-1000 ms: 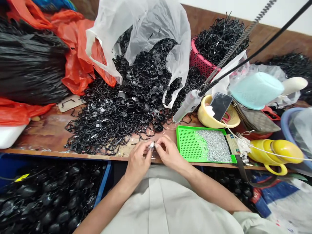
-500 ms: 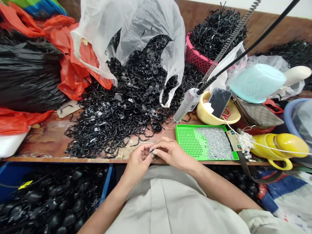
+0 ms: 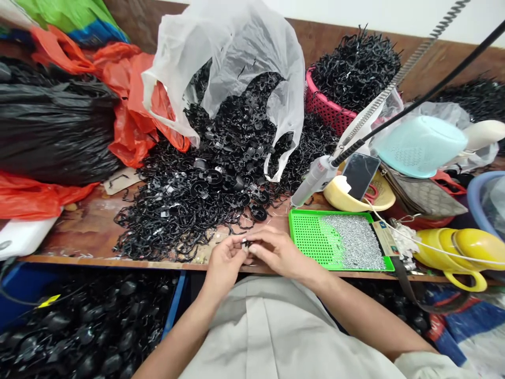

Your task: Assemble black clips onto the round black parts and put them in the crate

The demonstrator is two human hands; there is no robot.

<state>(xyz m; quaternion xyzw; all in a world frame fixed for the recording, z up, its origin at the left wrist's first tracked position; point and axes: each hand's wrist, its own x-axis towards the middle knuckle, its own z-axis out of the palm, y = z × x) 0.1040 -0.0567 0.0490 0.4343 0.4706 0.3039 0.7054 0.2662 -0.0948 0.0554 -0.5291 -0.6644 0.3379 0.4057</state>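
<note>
Tangled heap of thin black plastic strips [image 3: 173,210] blocks ahead; grey cylindrical corded tool [image 3: 311,181], green perforated plastic tray [image 3: 307,239] block right. Brown wooden tabletop [image 3: 84,234] open left of heap.

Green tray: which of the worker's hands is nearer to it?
Right. The right hand is just left of the green tray; the left hand is farther left, on the right hand's far side.

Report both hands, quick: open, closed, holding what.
Left hand: closed, fingertips pinching a small dark part.
Right hand: closed, thumb and fingers at the same part; exact grip too small to tell.
</note>
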